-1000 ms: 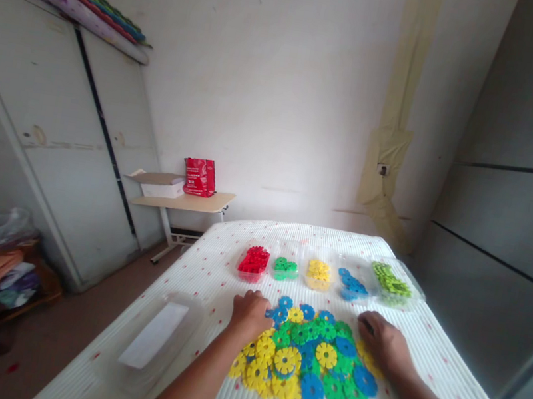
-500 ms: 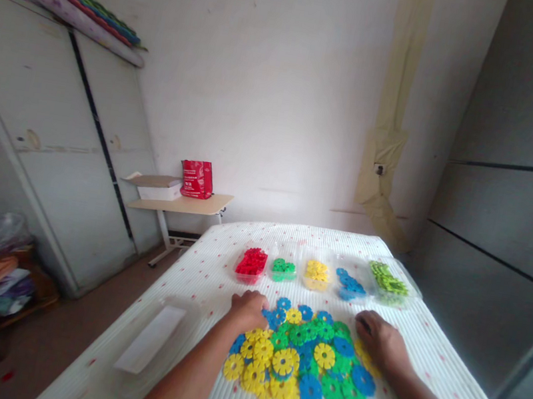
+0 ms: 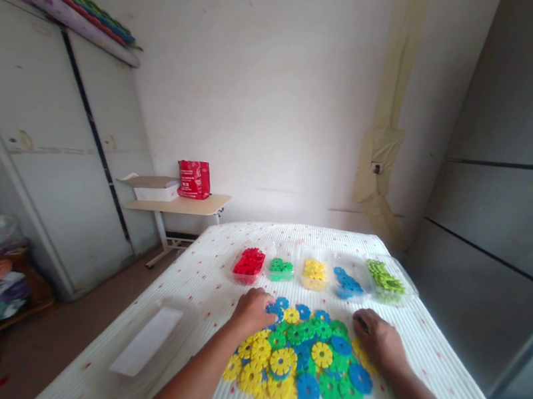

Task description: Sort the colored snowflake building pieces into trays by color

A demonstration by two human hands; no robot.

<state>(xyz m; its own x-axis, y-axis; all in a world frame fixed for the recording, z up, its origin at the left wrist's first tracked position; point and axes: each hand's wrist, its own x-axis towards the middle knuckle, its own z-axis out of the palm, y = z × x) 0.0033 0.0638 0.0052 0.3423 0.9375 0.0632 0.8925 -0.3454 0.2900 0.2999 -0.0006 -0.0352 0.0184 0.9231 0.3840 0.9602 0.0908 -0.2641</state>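
Note:
A flat heap of notched plastic snowflake discs in yellow [image 3: 282,361], green [image 3: 296,333] and blue [image 3: 308,390] lies between my hands on the table. My left hand [image 3: 253,311] rests at the heap's upper left edge. Its thumb stands apart from the fingers and reaches over blue discs there. At the upper right edge is my right hand [image 3: 380,339], its fingers curled down beside yellow discs that it partly covers. What lies under those fingers is hidden.
Behind the heap stands a row of clear tubs holding red [image 3: 250,262], green, yellow, blue and light green [image 3: 384,277] pieces. To the left lies a clear plastic tray [image 3: 173,340] with a white strip [image 3: 147,342]. A side table [image 3: 194,208] carries a red bag [image 3: 194,179].
My left hand has shifted slightly right over the blue discs, its thumb now farther out from the fingers. My right hand stays nearly in place. The camera view has turned slightly.

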